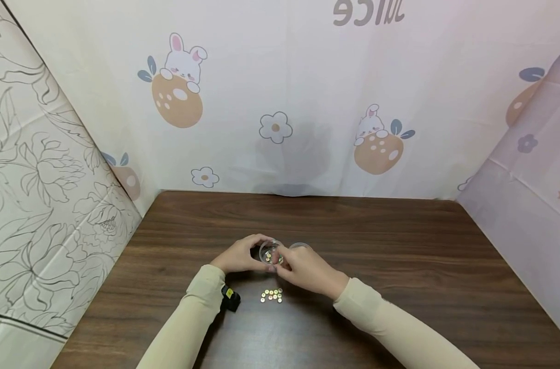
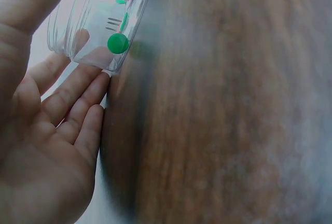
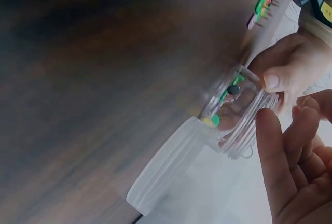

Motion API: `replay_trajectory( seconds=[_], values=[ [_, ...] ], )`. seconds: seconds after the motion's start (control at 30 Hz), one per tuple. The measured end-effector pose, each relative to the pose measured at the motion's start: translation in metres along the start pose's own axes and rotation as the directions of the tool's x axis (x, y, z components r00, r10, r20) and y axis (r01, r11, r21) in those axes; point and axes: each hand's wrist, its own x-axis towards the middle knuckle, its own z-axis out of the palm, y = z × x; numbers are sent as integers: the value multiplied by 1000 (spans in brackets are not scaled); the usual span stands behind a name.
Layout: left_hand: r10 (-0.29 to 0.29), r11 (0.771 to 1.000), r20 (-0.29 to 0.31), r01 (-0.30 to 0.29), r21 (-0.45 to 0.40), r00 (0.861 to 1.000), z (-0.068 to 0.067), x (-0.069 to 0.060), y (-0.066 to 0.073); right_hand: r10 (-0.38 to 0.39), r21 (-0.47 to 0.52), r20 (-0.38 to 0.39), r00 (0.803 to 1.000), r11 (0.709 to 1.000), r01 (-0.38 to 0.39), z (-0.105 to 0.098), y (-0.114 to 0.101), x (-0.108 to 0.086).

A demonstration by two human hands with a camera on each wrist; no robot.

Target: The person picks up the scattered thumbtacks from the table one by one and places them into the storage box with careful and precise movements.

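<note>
My left hand [image 1: 242,254] grips a clear plastic jar [image 1: 264,247] from its left side, thumb on the near side and fingers round the far side. Thumbtacks [image 2: 118,43] with green, dark and other coloured heads lie in the bottom of the jar. Over the jar's mouth is my right hand [image 1: 307,270], its fingers bent. Whether its fingertips pinch a tack is hidden. Nearer the person, several thumbtacks [image 1: 271,292] stand grouped on the table, heads down and points up.
A whitish round lid [image 3: 167,164] lies beside the jar, partly covered by my right hand in the head view. The left wrist wears a black device [image 1: 231,299] with a yellow mark. Beyond the brown wooden table [image 1: 400,246] hangs a printed curtain [image 1: 234,102].
</note>
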Motion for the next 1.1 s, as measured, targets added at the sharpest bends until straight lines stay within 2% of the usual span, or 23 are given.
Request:
replay_trajectory(
  seconds=[0.27,0.5,0.87,1.1],
  values=[
    [12,1000,1,-12,20,1000,0,0,1,-19,43,64,998,999,16,4,-1,-9],
    [13,1000,0,-12,13,1000,0,-1,2,-27,34,139,990,999,23,8,-2,-13],
    [16,1000,-4,-16,-16,1000,0,0,2,-9,-5,242,970,1000,10,9,-6,-13],
    [19,1000,-8,-19,-14,1000,1,1,0,29,-89,276,961,996,-4,7,-12,-11]
  ],
)
